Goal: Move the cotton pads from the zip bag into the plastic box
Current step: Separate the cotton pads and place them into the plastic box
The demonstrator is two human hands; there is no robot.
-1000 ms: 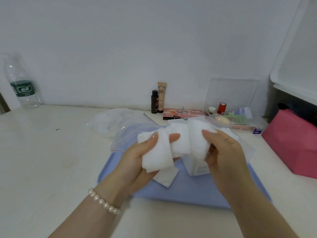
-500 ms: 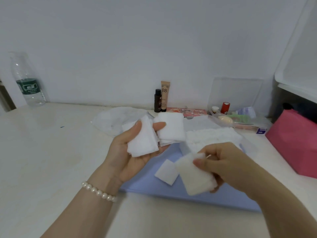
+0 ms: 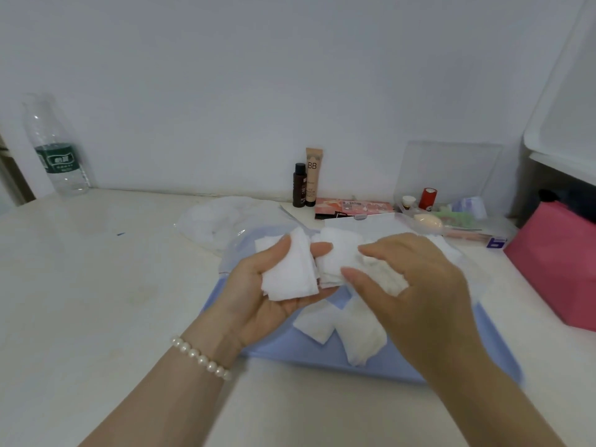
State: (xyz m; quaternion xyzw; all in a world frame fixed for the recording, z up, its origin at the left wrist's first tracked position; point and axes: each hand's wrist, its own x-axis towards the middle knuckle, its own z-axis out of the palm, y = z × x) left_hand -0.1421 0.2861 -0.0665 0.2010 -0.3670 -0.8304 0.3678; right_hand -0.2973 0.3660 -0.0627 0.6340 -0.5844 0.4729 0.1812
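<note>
left hand (image 3: pixel 267 291) palm up above a blue tray (image 3: pixel 300 353), thumb and fingers curled round a stack of cotton pads (image 3: pixel 290 269), thumb pressing on the front of the stack. right hand (image 3: pixel 416 285) just beside it, back toward the camera, thumb and forefinger apart and reaching at the right end of the stack; whether the fingertips are touching or pinching the pads cannot be told. a few loose pads (image 3: pixel 342 327) lying flat on the tray below both hands, overlapping one another. behind the hands, a clear zip bag (image 3: pixel 209 224) crumpled on the white table (image 3: pixel 80 285), with white material showing through the film. plastic box (image 3: pixel 371 225) behind the hands, mostly hidden, contents not discernible. pearl bracelet (image 3: pixel 201 358) around the left wrist. at the back wall: a water bottle (image 3: pixel 58 150) with a green label at far left, upright; a dark small bottle (image 3: pixel 299 185) and a beige tube (image 3: pixel 312 175) marked "bb", side by side, upright; a pink flat packet (image 3: pixel 351 206) lying beside them. clear organiser tray (image 3: pixel 451 217) at right holding small cosmetic items, among them a red cylinder (image 3: pixel 429 198). pink bag (image 3: pixel 558 266) at the right edge of the table.
</note>
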